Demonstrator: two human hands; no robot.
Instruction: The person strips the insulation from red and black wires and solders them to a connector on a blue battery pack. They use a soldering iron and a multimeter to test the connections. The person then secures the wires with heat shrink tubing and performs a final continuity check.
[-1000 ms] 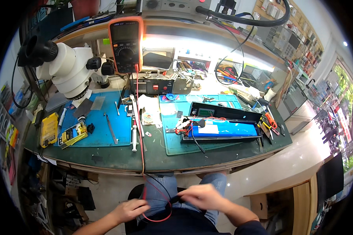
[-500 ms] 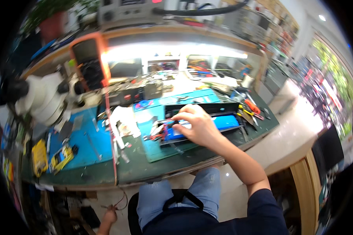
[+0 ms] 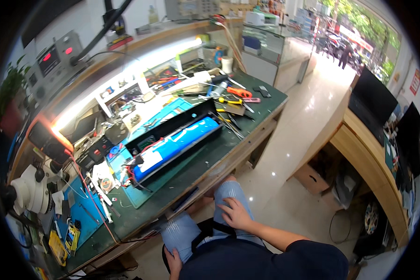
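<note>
My right hand (image 3: pixel 235 213) rests on my right thigh with its fingers apart and nothing in it. My left hand (image 3: pixel 174 262) lies against my left thigh near the hip, fingers stretched along the jeans. On the bench in front of me, a long blue battery pack (image 3: pixel 184 138) sits in an open black case (image 3: pixel 205 108). Red and black wires (image 3: pixel 129 173) spread from the pack's left end. Beneath the case is a teal work mat (image 3: pixel 137 196). Neither hand touches the battery pack.
Pliers, an orange-handled screwdriver (image 3: pixel 239 92) and other tools crowd the bench's right end. An orange-edged multimeter (image 3: pixel 49 140) and a white microscope (image 3: pixel 30 193) stand at the left. A wooden desk (image 3: pixel 359 154) with dark monitors is on my right, beyond the floor.
My view has swung right. My right hand has left the battery pack's wires and come down to my thigh. My left hand has let go of a thin red lead and moved to my leg.
</note>
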